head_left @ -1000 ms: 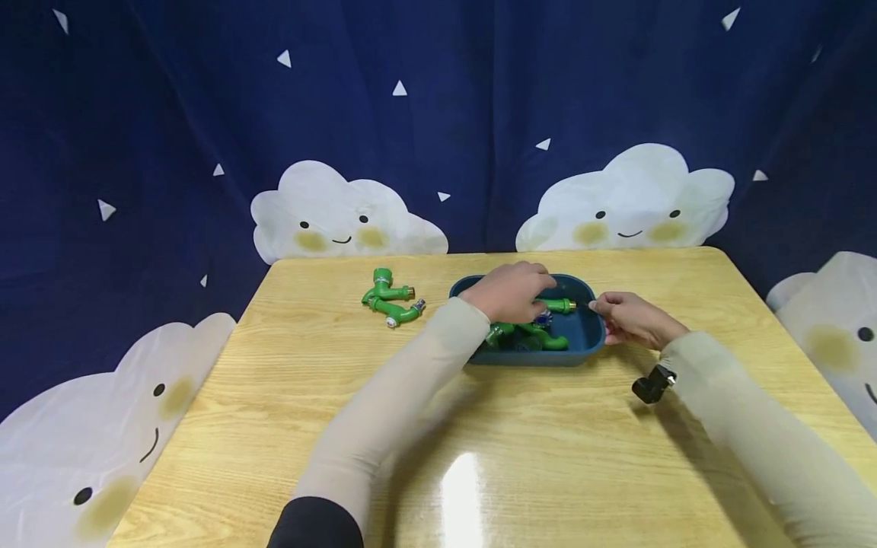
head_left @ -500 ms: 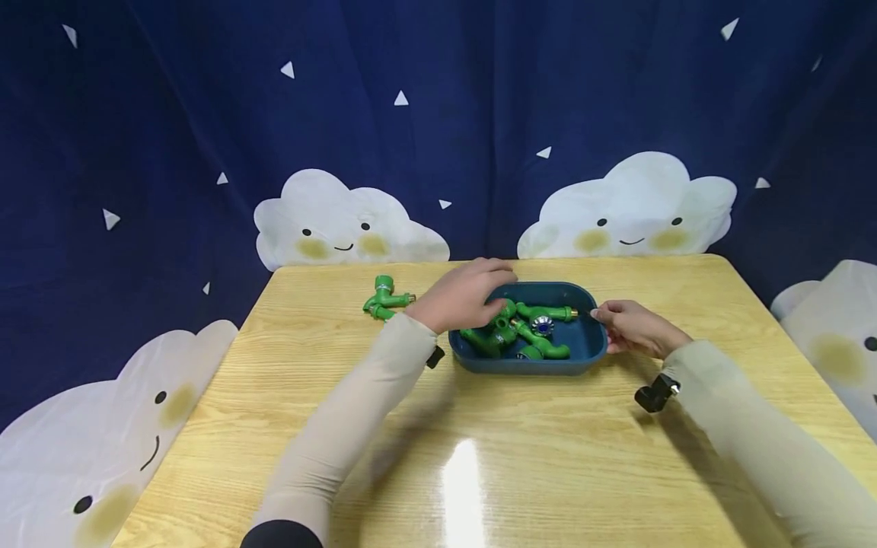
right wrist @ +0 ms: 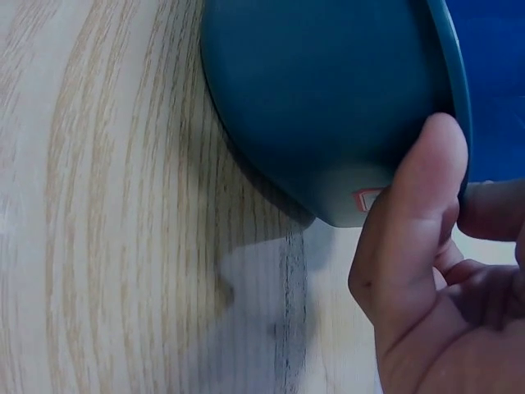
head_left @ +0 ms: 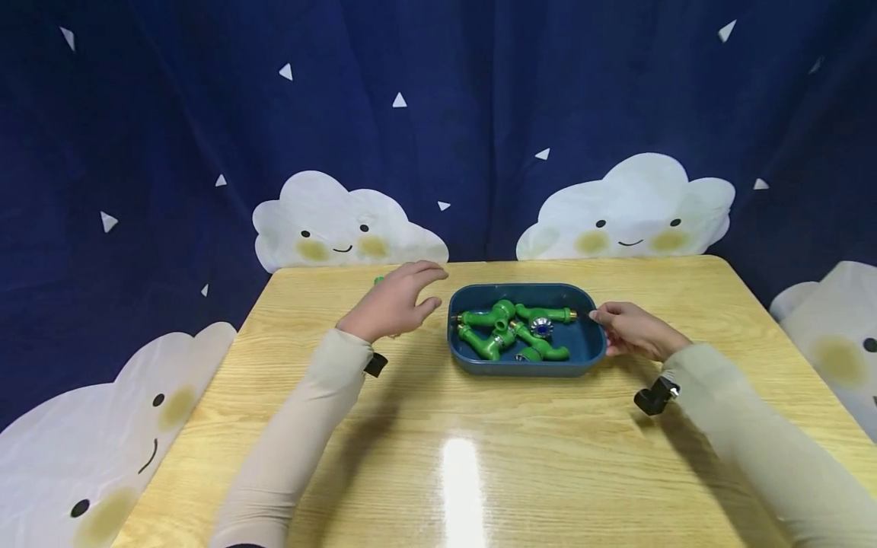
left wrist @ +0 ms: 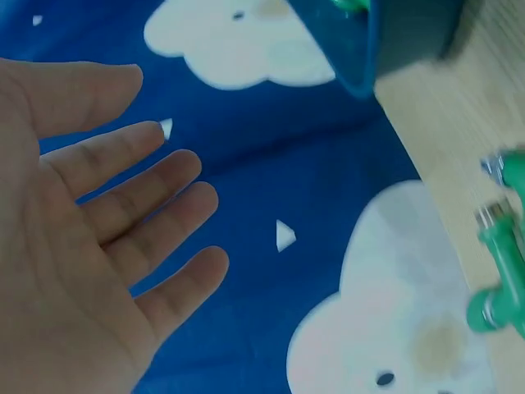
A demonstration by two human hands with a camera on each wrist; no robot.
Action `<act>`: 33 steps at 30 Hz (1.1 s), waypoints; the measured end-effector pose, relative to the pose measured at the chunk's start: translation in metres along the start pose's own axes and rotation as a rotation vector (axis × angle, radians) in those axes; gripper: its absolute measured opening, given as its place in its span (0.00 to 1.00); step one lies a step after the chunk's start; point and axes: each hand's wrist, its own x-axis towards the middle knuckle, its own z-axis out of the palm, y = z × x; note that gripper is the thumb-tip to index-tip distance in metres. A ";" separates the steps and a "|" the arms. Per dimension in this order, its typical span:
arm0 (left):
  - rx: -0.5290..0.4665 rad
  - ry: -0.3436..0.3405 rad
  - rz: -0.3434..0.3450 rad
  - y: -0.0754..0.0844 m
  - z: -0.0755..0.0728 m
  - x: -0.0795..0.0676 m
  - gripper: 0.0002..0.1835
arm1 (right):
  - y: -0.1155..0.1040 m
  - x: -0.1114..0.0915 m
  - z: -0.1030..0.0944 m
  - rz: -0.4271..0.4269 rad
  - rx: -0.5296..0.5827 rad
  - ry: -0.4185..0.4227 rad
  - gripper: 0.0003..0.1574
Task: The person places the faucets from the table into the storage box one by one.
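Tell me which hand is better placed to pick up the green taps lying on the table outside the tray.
Probably the left hand: it hovers open right above those taps, left of the tray. The right hand grips the tray's far rim, away from them.

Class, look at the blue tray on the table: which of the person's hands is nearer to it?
Right. The right hand grips the blue tray's right rim. The left hand hovers open, apart from the tray's left side, over the table.
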 end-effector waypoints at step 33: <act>-0.062 -0.063 -0.212 -0.073 0.017 -0.036 0.22 | 0.000 -0.002 0.002 0.001 -0.009 -0.003 0.18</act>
